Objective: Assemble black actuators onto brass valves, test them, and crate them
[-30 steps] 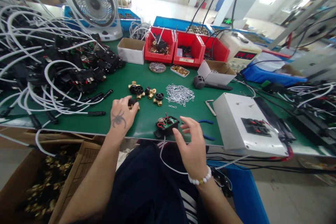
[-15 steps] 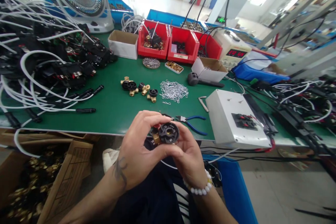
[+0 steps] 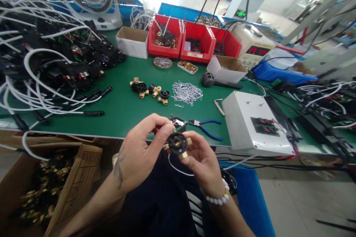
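Observation:
Above the front edge of the bench I hold a brass valve fitting with a round black plastic top [image 3: 178, 143]. My right hand [image 3: 200, 157] grips it from the right, thumb below and fingers behind, with its brass ends showing. My left hand [image 3: 144, 150] is closed in a pinch at the fitting's upper left; whatever lies between thumb and forefinger is too small to make out. Just behind the fitting lies an open black housing [image 3: 178, 123], partly covered by my left fingers. Blue-handled cutting pliers [image 3: 205, 127] rest beside it.
Brass fittings with black tops [image 3: 164, 97] and a heap of wire clips [image 3: 187, 92] lie mid-bench. Red bins [image 3: 197, 42] line the back. A grey-white box [image 3: 244, 129] stands right, cables [image 3: 55, 96] left. Below are a cardboard box [image 3: 73, 177] and a blue crate [image 3: 250, 192].
The fitting has turned, so more of its brass ends show. My left hand has let go of its body and moved to a pinch at its upper left; my right hand keeps hold.

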Available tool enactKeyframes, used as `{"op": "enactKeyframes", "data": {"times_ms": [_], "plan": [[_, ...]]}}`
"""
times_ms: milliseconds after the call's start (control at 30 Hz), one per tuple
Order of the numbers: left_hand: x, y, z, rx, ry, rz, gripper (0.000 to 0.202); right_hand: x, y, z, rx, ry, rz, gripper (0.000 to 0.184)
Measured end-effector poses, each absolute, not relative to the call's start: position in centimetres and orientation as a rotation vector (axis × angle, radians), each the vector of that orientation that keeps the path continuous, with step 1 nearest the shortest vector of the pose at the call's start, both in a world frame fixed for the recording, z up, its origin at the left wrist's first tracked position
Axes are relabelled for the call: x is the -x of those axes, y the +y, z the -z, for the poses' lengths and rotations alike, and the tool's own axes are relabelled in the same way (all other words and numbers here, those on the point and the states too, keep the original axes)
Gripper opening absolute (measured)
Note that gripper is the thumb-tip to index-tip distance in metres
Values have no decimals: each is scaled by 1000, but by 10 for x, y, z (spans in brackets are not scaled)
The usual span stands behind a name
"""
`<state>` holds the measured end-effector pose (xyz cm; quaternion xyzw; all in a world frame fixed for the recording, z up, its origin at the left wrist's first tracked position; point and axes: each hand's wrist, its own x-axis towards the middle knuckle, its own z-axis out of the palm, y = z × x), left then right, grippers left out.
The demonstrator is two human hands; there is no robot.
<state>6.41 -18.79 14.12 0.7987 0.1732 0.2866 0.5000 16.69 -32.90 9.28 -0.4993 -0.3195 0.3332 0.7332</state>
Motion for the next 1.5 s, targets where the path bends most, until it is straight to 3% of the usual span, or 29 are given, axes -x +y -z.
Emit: {"op": "enactKeyframes", "data": {"times_ms": [200,300,400,533,733,900,1000,1200,1367,1500], "plan": [[-66,-204,-128,-1674,345,-551,34,-163,-334,-109,1226,-761,-564,38],[-66,-207,-120,-1387,445,-535,28,-186,-345,-109,1554,-815,-267,38],[-67,-208,-109,-1289,375,-231,35,-220,-354,-97,2071,-749,66,30],[-78,-210,-93,-1448,403,-62,40,-248,-353,-78,2334,-737,1,25],[-93,-197,-89,-1355,450,-315,52,-236,-355,-92,2126,-607,-154,25],[-85,-199,-102,-1210,232,-340,37,-209,-360,-127,1215,-287,-790,27],[-81,-206,-109,-1019,41,-166,37,-197,-358,-135,999,-243,-978,25],[-77,-204,-107,-677,-78,-35,41,-192,-360,-144,816,-185,-1163,24],[-71,-198,-115,-1252,170,-295,29,-185,-366,-158,700,-295,-1059,26],[-66,-204,-124,-1368,262,-471,31,-177,-365,-156,745,-532,-927,30]]}}
